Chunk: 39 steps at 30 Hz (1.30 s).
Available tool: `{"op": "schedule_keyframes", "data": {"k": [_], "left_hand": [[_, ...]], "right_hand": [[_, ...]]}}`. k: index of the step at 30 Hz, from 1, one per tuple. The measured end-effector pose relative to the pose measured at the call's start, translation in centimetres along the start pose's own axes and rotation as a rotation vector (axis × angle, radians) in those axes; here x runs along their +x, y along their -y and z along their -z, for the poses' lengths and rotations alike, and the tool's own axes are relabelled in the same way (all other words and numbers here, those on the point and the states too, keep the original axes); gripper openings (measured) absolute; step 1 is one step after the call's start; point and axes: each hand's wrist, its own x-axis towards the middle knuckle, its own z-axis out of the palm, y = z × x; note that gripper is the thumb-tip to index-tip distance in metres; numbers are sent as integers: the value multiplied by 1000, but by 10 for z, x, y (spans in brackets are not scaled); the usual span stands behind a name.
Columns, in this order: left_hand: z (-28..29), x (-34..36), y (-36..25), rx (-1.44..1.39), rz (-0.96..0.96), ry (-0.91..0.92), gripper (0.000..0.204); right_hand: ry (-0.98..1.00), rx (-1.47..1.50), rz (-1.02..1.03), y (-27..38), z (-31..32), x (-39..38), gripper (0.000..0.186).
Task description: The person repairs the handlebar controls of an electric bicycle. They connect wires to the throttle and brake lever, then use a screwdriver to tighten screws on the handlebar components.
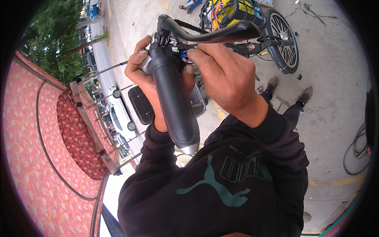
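Observation:
A black rubber handlebar grip [171,94] with a silver end cap slants down the middle of the view. A curved black brake lever [221,34] reaches to the right above it. My left hand [143,75] wraps from the left round a silver-grey control housing [147,63] at the grip's inner end, its thumb showing right of the grip. My right hand [231,75] is pinched closed beside the housing, thumb and forefinger at small blue wires [183,55]. Its fingertips partly cover the wires, and the inside of the housing is hidden.
A wheel [282,39] and a black basket [244,12] with yellow things stand at the top right. Tools lie on the concrete, among them a wrench [315,15]. A coiled cable [357,148] is at the right. A pink floral canopy [31,138] fills the left.

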Motion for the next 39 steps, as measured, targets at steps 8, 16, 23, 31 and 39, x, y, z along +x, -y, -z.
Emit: {"op": "schedule_keyframes", "data": {"k": [8,16,23,31,39], "left_hand": [[0,2,3,-23,-7,12,82],[2,0,-1,17,7,41,82],[6,1,-7,94,0,98,82],[1,4,-14,-12,93,83,82],[0,3,-13,-4,103,59,79]], "right_hand": [[65,673,-743,7,1,12,13],[275,375,-356,-9,18,30,15],[293,290,-302,-5,18,34,15],[215,696,-685,-2,12,13,24],[186,1150,-1139,6,16,17,31]]}}
